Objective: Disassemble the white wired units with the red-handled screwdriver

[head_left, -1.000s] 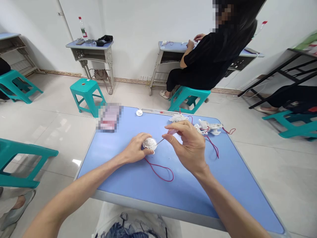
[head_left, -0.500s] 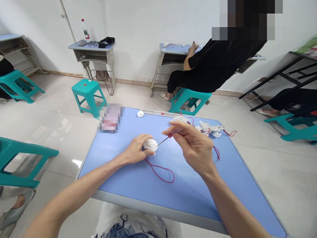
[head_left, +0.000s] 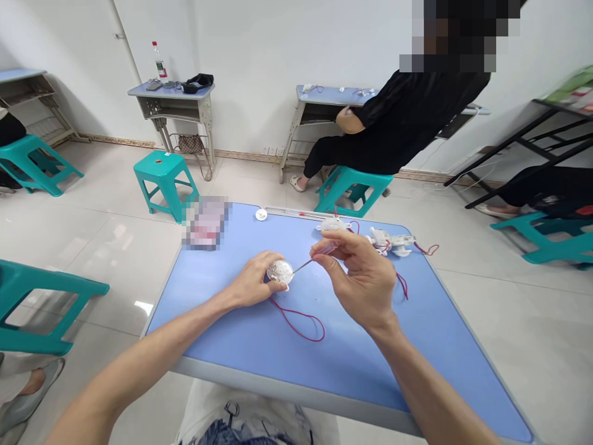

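My left hand (head_left: pixel 254 279) is closed around a small round silvery-white part (head_left: pixel 280 271) resting on the blue desk (head_left: pixel 352 358). A red wire (head_left: pixel 299 321) trails from that part toward me in a loop. My right hand (head_left: pixel 364 275) pinches a small screwdriver (head_left: pixel 319 253) with a reddish clear handle. Its thin metal tip touches the round part's face.
Several white plastic parts with red wires (head_left: pixel 386 241) lie at the desk's far right. A small white disc (head_left: pixel 261 214) and a blurred pink packet (head_left: pixel 205 222) sit at the far edge. A person in black (head_left: pixel 398 123) sits on a teal stool (head_left: pixel 352 185) beyond; another teal stool (head_left: pixel 165 176) stands to the left.
My right hand has shifted slightly while keeping the screwdriver tip on the round part. The person in black has drawn the arm back from the far desk.
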Demonstrator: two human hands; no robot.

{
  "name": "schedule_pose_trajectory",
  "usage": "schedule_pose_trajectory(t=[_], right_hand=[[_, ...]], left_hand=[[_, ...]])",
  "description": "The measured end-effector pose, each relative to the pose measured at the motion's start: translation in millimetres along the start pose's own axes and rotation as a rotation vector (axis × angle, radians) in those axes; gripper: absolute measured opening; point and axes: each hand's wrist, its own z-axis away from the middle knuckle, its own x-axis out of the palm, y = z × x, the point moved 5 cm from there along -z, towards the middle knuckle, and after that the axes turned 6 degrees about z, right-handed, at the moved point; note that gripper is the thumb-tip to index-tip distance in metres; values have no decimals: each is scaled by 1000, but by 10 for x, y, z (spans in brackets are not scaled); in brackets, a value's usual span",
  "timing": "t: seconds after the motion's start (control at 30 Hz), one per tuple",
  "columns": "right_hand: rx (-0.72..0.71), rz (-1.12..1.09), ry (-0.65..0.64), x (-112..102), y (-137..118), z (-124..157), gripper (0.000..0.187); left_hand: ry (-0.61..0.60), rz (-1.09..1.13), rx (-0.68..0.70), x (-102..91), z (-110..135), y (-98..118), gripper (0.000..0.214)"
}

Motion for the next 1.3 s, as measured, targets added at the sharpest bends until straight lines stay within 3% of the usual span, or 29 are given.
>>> schedule_pose_trajectory(t=[0.23, 0.33, 0.43, 0.57, 0.77, 1.07, 1.3], right_hand=[[30, -85, -132, 2, 6, 24, 27], [-24, -40, -173, 25, -18, 8, 23], [-122, 78, -122, 24, -72, -14, 16], [-127, 138, -68, 1, -96, -25, 19], [-99, 101, -39, -44, -78, 2, 26], [-97, 9, -133, -29, -60, 12, 27], [-112, 55, -43, -29, -23, 4, 25]], left_hand=[[2, -4, -5, -3, 1, 3, 47], [0, 4, -1, -3, 0, -2, 47], [1, 7, -3, -4, -1, -2, 49], [-3, -2, -4, 1, -2, 1, 49], [-1, 3, 3, 0, -4, -1, 47], [3, 11, -3, -8, -4, 9, 47], [13, 27, -1, -11, -10, 0, 46]])
